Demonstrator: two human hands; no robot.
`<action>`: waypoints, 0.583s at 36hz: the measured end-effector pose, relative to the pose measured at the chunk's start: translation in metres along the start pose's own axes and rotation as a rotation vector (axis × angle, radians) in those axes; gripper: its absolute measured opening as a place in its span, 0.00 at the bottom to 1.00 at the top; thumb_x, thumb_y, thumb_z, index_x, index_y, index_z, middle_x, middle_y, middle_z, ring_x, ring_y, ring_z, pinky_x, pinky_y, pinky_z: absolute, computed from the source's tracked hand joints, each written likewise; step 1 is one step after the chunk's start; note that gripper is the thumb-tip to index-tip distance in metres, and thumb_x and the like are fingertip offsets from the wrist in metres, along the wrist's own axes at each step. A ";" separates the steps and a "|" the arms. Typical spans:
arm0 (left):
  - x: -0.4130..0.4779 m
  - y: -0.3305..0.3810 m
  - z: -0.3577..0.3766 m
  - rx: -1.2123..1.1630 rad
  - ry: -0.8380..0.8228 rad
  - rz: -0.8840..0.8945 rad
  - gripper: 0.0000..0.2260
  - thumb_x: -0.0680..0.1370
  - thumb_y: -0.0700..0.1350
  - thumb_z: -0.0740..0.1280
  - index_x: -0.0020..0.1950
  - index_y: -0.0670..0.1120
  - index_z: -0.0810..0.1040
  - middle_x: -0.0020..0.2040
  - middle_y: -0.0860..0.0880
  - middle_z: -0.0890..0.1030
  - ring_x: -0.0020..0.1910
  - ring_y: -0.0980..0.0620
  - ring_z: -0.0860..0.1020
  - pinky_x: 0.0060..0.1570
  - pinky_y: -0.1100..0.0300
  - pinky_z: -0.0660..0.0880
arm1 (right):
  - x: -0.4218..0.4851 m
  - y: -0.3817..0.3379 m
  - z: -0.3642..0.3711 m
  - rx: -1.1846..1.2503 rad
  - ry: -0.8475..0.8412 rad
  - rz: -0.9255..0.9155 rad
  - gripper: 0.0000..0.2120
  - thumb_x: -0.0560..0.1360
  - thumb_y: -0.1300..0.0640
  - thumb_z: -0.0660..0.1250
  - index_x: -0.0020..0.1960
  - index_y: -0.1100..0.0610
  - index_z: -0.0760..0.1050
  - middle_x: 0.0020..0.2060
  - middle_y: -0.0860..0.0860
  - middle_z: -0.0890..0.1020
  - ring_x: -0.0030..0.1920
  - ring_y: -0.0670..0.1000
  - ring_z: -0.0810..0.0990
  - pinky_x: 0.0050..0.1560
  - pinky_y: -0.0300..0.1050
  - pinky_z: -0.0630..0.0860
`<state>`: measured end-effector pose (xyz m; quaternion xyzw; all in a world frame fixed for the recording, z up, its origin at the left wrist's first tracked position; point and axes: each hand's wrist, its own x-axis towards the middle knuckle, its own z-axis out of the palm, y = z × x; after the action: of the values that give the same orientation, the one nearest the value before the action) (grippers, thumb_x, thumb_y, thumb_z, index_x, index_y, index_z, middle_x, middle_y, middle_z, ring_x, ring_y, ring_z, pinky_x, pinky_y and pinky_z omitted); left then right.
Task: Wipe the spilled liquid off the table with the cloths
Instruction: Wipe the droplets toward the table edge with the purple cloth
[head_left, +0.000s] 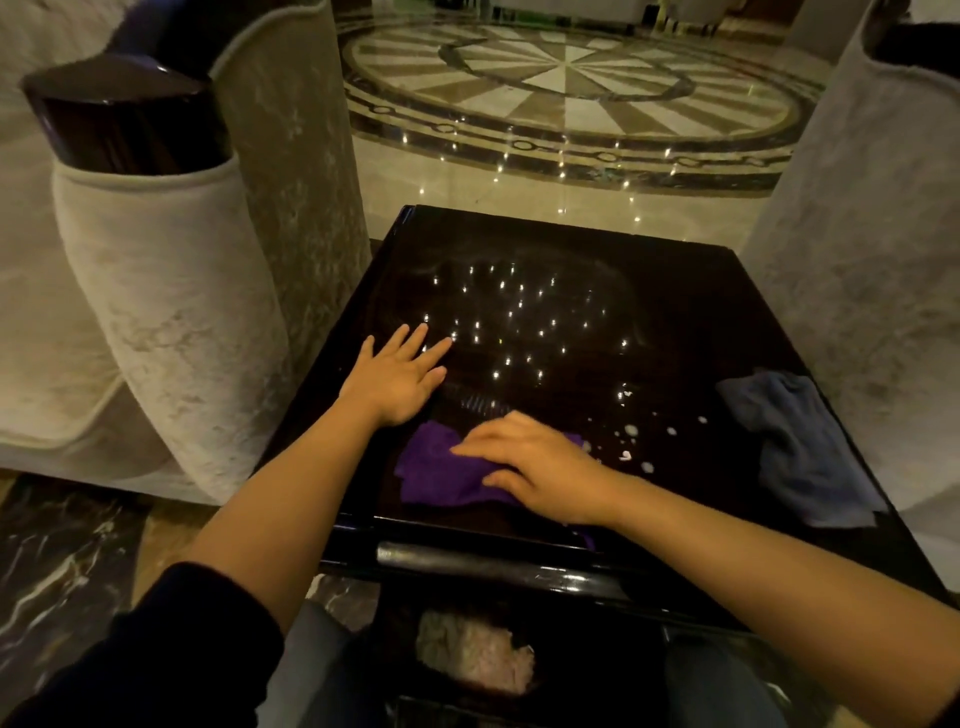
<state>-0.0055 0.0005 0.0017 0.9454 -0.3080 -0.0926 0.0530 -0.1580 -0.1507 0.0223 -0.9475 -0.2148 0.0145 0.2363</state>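
Note:
A glossy black table (545, 291) fills the middle of the head view. My right hand (540, 462) presses flat on a purple cloth (441, 470) near the table's front edge. White drops of spilled liquid (631, 441) lie just right of that hand. My left hand (400, 376) rests flat on the bare tabletop at the left, fingers spread, holding nothing. A blue-grey cloth (800, 447) lies crumpled at the table's right edge, untouched.
A pale upholstered armchair (171, 291) with a dark wooden arm cap stands close on the left, another pale chair (872, 249) on the right. A metal handle bar (493, 564) runs along the table's front. Patterned marble floor (571, 88) lies beyond.

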 end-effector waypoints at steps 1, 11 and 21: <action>0.000 0.000 0.000 0.003 -0.002 -0.002 0.22 0.80 0.55 0.45 0.74 0.56 0.45 0.77 0.48 0.45 0.75 0.49 0.42 0.71 0.43 0.41 | -0.006 -0.007 0.001 -0.002 0.000 -0.020 0.18 0.75 0.61 0.64 0.64 0.56 0.71 0.60 0.56 0.76 0.57 0.55 0.71 0.60 0.48 0.68; 0.004 -0.002 0.002 0.006 -0.011 -0.006 0.22 0.80 0.56 0.43 0.74 0.57 0.45 0.77 0.48 0.44 0.75 0.49 0.41 0.71 0.43 0.41 | -0.061 -0.052 0.005 -0.143 -0.043 -0.180 0.14 0.74 0.64 0.63 0.59 0.59 0.75 0.54 0.59 0.81 0.47 0.60 0.78 0.44 0.53 0.78; 0.007 -0.005 0.004 0.034 0.003 0.006 0.22 0.80 0.57 0.43 0.74 0.57 0.44 0.77 0.48 0.44 0.75 0.49 0.42 0.71 0.42 0.42 | -0.078 -0.049 -0.045 0.065 0.194 -0.060 0.15 0.71 0.66 0.64 0.58 0.63 0.75 0.53 0.57 0.79 0.53 0.51 0.74 0.56 0.42 0.69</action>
<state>0.0015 0.0002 -0.0042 0.9453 -0.3124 -0.0859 0.0378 -0.2428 -0.1636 0.0788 -0.9295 -0.2187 -0.0773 0.2869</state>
